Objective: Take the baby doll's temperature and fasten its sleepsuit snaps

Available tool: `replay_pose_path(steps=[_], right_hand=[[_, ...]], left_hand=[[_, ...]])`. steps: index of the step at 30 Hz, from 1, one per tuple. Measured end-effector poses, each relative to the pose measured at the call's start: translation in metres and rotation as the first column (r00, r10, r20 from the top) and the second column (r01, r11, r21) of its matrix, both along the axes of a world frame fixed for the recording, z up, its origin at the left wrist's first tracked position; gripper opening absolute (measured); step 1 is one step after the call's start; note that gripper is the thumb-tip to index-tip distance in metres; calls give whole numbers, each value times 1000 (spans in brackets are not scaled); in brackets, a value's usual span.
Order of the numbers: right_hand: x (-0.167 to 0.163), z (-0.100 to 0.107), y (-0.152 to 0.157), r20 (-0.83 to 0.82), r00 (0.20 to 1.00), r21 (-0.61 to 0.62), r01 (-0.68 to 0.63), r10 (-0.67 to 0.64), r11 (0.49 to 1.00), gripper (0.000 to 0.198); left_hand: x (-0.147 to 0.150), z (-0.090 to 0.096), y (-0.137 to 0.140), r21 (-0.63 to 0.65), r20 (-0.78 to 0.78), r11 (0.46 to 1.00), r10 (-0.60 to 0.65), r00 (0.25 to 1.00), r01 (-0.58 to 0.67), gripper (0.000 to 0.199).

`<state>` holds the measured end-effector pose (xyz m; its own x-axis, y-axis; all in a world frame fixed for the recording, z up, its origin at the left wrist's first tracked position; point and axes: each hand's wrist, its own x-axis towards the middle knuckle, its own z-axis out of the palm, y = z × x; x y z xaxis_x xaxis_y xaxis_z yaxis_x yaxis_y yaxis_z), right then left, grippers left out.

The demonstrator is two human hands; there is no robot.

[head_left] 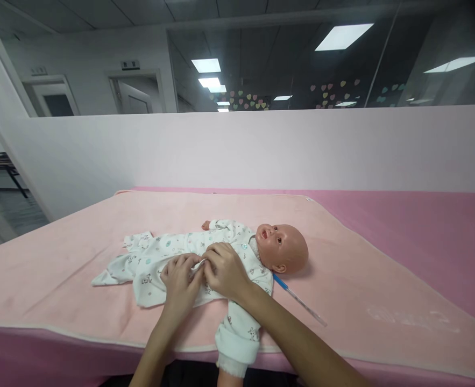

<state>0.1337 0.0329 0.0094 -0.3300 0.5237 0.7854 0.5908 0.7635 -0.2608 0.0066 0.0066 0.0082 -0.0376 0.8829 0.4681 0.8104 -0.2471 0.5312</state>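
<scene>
A baby doll point(285, 248) lies on its back with its head to the right, dressed in a white printed romper point(152, 285). Over the doll's belly, my left hand point(182, 279) pinches a fold of the romper's front. Right beside it, my right hand point(225, 269) grips the same cloth edge, its fingertips nearly meeting those of the left. Whatever fastener may sit between the fingers is hidden. One sleeved arm of the doll point(237, 336) reaches toward me over the near edge, passing by my right forearm. The romper's legs spread loosely to the left.
A thin clear stick with a blue end point(299, 298), perhaps a thermometer or pen, lies beside the doll's head. Beneath everything is a peach blanket point(71, 258) on a pink surface point(402, 231). A white partition point(261, 150) with glass above stands behind.
</scene>
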Motion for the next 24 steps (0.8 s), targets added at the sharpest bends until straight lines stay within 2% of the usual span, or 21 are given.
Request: replay_pose_path(steps=[12, 17, 24], right_hand=[[1, 2, 0, 32, 999, 18, 14, -15, 1000, 12], [2, 2, -1, -25, 1000, 19, 2, -2, 1000, 9], [1, 1, 0, -47, 998, 46, 54, -52, 997, 7]], left_hand=[[-6, -8, 1, 51, 55, 998, -24, 998, 21, 27], [-2, -2, -1, 40, 66, 999, -23, 998, 20, 25], [2, 5, -5, 27, 65, 1000, 0, 998, -1, 22]])
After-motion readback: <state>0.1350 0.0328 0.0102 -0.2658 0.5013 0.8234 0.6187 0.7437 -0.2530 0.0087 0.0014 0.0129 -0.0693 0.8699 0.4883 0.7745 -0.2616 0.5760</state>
